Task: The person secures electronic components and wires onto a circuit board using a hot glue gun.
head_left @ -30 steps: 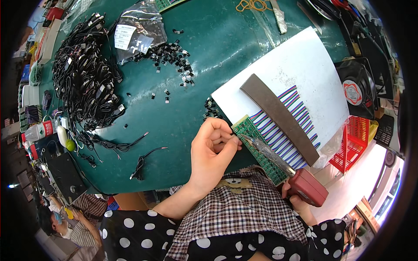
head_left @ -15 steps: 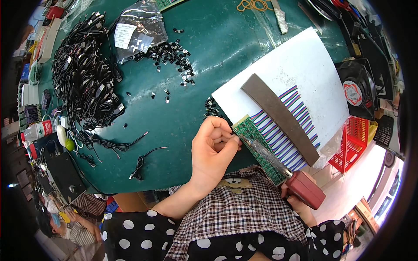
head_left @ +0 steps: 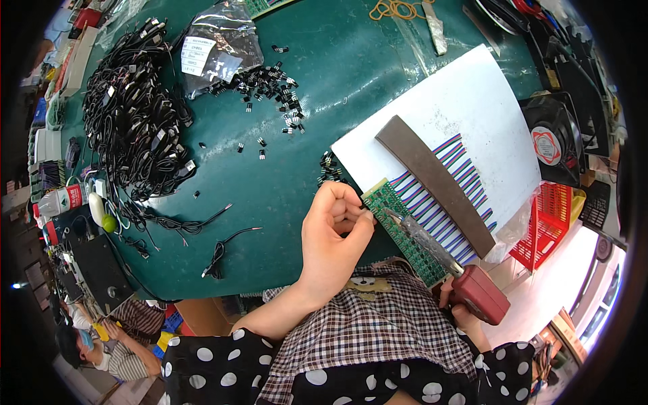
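My left hand (head_left: 334, 233) is pinched at the upper left edge of a green circuit board (head_left: 398, 229). What sits between its thumb and forefinger is too small to make out. In my right hand (head_left: 462, 314) is a soldering iron (head_left: 478, 295) with a red handle, gripped from below. Its tip lies over the board, just right of my left fingertips; whether it touches cannot be told. Rows of multicoloured ribbon wires (head_left: 466, 172) run from the board's right side beneath a dark brown bar (head_left: 435, 185) on a white sheet (head_left: 472, 88).
Small black three-legged parts (head_left: 287, 101) lie scattered by a clear plastic bag (head_left: 223, 50), with more (head_left: 329, 169) near the sheet's left corner. A big heap of black cables (head_left: 135, 115) covers the left. A fan (head_left: 550, 138) and red basket (head_left: 543, 216) stand right. Someone sits lower left.
The soldering iron has shifted slightly right, its tip drawing away from my left fingertips. My left hand stays pinched at the board's edge.
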